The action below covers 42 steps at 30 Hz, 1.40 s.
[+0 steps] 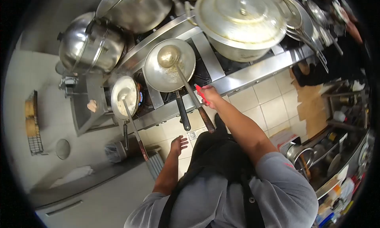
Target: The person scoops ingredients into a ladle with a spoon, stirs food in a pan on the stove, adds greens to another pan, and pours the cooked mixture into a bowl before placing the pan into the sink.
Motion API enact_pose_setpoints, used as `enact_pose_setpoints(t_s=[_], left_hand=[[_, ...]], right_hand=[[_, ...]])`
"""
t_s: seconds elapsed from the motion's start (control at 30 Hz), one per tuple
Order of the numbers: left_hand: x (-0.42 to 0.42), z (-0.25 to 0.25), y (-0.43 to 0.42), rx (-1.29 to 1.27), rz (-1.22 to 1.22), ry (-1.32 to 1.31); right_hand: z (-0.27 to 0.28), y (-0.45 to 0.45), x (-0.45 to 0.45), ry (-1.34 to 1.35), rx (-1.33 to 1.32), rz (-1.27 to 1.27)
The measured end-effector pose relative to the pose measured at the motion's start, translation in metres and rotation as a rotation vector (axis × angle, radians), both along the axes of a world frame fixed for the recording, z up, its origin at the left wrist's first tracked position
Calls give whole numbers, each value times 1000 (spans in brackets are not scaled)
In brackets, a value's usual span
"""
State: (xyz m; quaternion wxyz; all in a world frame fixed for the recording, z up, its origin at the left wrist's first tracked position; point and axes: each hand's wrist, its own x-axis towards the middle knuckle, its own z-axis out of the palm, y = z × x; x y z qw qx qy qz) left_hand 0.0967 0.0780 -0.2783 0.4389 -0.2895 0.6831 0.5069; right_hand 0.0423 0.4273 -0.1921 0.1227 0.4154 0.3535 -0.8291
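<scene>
My right hand (211, 97) is closed around a slim red object (201, 94) with a pale tip; its exact kind is unclear. Just left of that hand, a long ladle (168, 57) rests bowl-down in a frying pan (152, 71) with a black handle. My left hand (179, 145) hangs below the stove front, fingers apart and holding nothing. To its upper left, a smaller pan (116, 94) holds a whitish liquid with a second ladle (132, 125) in it. A blue flame (141, 98) shows beside this smaller pan.
A large lidded pot (241, 41) stands at the stove's right, with strainers (291, 14) beyond. Steel pots (97, 43) sit at the back left. A bin (115, 152) stands at lower left, cookware shelves (316, 156) at right. Another person's dark clothing (336, 65) shows at upper right.
</scene>
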Motion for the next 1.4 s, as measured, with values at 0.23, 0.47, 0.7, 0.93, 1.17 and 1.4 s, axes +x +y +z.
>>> enact_pose_setpoints(t_s=[0.23, 0.47, 0.7, 0.93, 1.17, 1.4], left_hand=[[15, 22, -37, -10, 106, -63], [-8, 8, 23, 106, 15, 32], [-17, -61, 62, 36, -307, 17], [-39, -128, 83, -58, -640, -116], [0, -116, 205, -193, -1227, 252], [-2, -102, 208, -410, -1820, 682]], right_hand=[[-31, -3, 4, 121, -208, 39], [52, 58, 139, 197, 148, 312], [108, 113, 334, 184, 655, -119], [284, 135, 487, 195, 1912, -1291], [404, 71, 772, -1179, 2388, -2042], [467, 39, 1019, -1976, 1396, -1894]])
